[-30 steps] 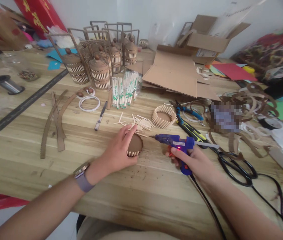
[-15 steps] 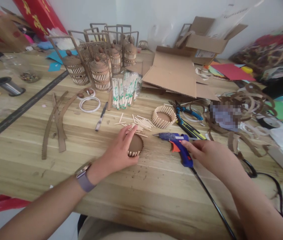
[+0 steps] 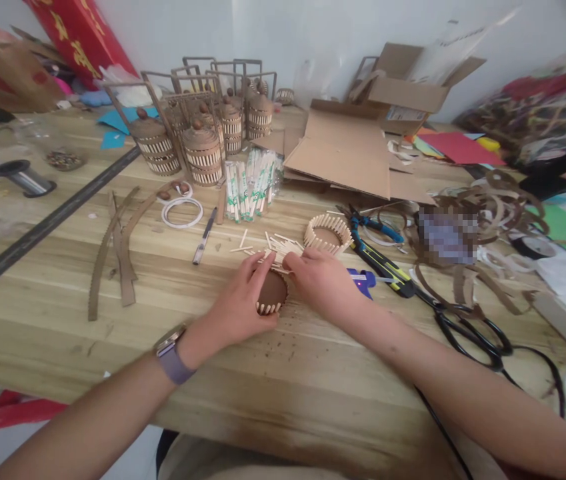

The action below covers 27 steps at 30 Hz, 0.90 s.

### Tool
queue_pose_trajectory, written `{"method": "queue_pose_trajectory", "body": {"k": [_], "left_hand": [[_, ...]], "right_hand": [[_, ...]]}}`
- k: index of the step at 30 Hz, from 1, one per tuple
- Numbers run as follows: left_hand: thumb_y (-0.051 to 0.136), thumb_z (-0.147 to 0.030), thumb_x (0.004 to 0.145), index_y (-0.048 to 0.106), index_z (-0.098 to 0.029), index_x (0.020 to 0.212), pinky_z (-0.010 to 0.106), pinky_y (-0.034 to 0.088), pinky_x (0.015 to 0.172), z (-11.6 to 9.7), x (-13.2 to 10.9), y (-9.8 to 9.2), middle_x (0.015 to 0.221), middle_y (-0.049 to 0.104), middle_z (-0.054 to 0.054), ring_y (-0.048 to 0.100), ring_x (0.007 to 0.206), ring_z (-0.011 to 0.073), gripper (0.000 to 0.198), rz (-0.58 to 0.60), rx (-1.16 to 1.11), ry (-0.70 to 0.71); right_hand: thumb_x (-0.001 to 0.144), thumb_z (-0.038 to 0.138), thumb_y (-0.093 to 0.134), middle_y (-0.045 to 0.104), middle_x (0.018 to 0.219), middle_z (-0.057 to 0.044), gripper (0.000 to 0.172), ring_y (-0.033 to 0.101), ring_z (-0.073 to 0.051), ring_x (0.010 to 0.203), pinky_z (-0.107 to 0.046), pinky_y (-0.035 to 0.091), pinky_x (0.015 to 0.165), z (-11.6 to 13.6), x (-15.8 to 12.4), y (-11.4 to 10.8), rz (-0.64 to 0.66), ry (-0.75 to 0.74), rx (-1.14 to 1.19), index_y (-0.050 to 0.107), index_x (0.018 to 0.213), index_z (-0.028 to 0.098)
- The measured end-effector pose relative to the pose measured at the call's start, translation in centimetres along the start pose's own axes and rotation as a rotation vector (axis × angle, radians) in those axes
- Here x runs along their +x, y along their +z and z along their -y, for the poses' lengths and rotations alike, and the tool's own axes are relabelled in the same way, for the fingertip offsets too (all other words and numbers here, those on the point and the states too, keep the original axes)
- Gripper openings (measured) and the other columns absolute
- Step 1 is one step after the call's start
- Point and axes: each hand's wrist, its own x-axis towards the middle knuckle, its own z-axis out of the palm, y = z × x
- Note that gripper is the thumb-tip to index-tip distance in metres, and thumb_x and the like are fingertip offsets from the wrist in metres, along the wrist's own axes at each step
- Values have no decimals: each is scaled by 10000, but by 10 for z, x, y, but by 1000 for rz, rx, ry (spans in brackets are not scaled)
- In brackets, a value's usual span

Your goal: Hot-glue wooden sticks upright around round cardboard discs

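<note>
My left hand (image 3: 237, 301) curls around a small brown cardboard disc (image 3: 271, 291) with short wooden sticks glued along its near edge, holding it on the wooden table (image 3: 273, 380). My right hand (image 3: 321, 280) reaches in from the right, its fingertips closed at the disc's far edge beside the pile of loose short sticks (image 3: 283, 245); whether they pinch a stick is hidden. The blue glue gun (image 3: 361, 280) lies on the table just behind my right hand, released. A finished ring of sticks on a disc (image 3: 328, 233) stands a little farther back.
Several finished stick lanterns (image 3: 203, 150) stand at the back, with packets of wrapped sticks (image 3: 249, 181) before them. Flattened cardboard (image 3: 345, 147), pliers (image 3: 375, 230), black scissors (image 3: 473, 333), brown paper strips (image 3: 115, 247), a white ring (image 3: 181, 212) and a craft knife (image 3: 203, 235) lie around.
My right hand put the glue gun down on the table and moved left to the disc's far edge by the loose sticks. My left hand stayed on the disc.
</note>
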Motion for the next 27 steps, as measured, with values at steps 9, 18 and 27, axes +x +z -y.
{"method": "queue_pose_trajectory", "body": {"k": [9, 18, 27], "left_hand": [[705, -194, 674, 167, -197, 1510, 557, 317, 1151, 1, 1, 1, 1478, 311, 203, 334, 1404, 368, 995, -12, -26, 28], [698, -202, 696, 176, -213, 1508, 545, 297, 1169, -4, 1, -3, 1487, 300, 188, 311, 1422, 349, 966, 29, -36, -28], [697, -188, 684, 182, -191, 1505, 534, 309, 1163, -2, 2, -2, 1484, 313, 200, 310, 1420, 345, 969, 23, -28, -5]], "right_hand": [[904, 31, 484, 721, 904, -154, 211, 634, -261, 858, -321, 396, 686, 16, 8, -4, 88, -2, -67, 643, 1027, 94], [856, 58, 532, 702, 914, -152, 177, 640, -280, 895, -353, 454, 763, 4, -17, -8, 14, 32, 50, 669, 957, 106], [810, 79, 587, 635, 704, 20, 109, 561, -119, 609, -218, 392, 575, 2, -32, -8, 81, 39, 754, 610, 817, 185]]}}
